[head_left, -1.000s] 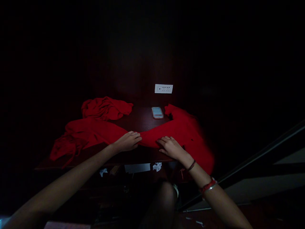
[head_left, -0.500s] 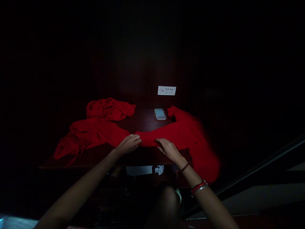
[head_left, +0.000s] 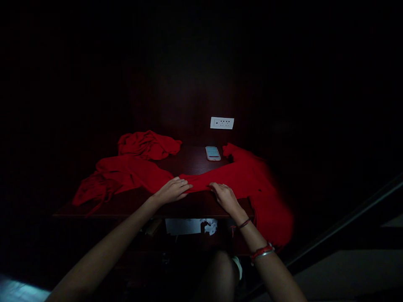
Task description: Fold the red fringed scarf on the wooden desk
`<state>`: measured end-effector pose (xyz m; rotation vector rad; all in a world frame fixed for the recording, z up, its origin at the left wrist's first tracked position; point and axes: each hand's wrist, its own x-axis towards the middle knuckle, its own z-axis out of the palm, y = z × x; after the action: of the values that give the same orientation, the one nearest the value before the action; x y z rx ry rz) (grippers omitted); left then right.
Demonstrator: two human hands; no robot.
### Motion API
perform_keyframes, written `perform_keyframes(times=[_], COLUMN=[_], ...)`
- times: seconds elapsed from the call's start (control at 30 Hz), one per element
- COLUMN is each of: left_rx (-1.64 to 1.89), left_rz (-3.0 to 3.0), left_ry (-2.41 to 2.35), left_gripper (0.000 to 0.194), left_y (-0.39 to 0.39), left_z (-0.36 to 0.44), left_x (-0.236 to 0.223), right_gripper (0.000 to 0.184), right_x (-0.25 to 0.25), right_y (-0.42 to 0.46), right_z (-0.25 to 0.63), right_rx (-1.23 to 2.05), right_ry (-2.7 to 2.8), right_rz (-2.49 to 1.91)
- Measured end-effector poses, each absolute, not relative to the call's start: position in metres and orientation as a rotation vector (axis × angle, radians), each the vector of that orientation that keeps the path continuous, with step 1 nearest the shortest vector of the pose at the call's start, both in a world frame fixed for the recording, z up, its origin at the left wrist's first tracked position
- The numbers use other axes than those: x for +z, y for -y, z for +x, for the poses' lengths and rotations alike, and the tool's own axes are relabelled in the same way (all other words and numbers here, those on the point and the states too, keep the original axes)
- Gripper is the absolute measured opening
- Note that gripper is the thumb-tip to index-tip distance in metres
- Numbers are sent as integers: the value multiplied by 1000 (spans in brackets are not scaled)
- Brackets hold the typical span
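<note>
A red garment (head_left: 236, 180) stretches across the dark tabletop, its right part hanging over the table's edge. Loose cords dangle from its bunched left end. My left hand (head_left: 173, 190), with a ring on one finger, grips the narrow middle stretch of the cloth. A short way to the right, my right hand (head_left: 224, 197) has its fingers curled over the same strip, pinching the near edge. Between the hands the fabric lies slightly creased. The fingertips are partly lost in the folds.
A crumpled heap of red cloth (head_left: 147, 144) lies at the back left. A phone (head_left: 213, 153) with a lit screen rests behind the garment, below a white wall socket (head_left: 222, 123). Papers (head_left: 183, 226) show under the dark table's (head_left: 192, 207) front edge. The surroundings are very dark.
My right hand's fingers, flatter on the cloth before, are now curled onto it. My left hand has shifted slightly right. The whole view has moved a little.
</note>
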<state>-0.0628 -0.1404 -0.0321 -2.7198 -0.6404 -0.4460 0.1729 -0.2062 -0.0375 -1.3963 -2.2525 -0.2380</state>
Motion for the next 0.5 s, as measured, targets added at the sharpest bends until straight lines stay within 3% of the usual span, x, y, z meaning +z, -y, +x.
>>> perform_keyframes(times=[0.2,0.3,0.37,0.43,0.5], left_rx=[-878,-473,-191,-136,-230], left_rz=[-2777,-2961,-3069,-3062,-2992], left_ry=[1128,1364,1472,1533,1551], left_gripper=[33,37,30,17,17], left_y=[113,84,64,47,34], left_z=[-53,-36,-26,-19,-16], left_x=[-8,6,11,12,11], right_gripper=[18,18,18,18,17], right_x=[-32,-32,-33,-35,-36], right_y=[209,209,208,208,208], right_z=[171,171,171,172,172], right_rx=[-324,-326,-306,-282,-265], right_ry=[2293,2293,2297,2311,2333], right_rz=[-1358,-1333,-1327,-1327,-1332])
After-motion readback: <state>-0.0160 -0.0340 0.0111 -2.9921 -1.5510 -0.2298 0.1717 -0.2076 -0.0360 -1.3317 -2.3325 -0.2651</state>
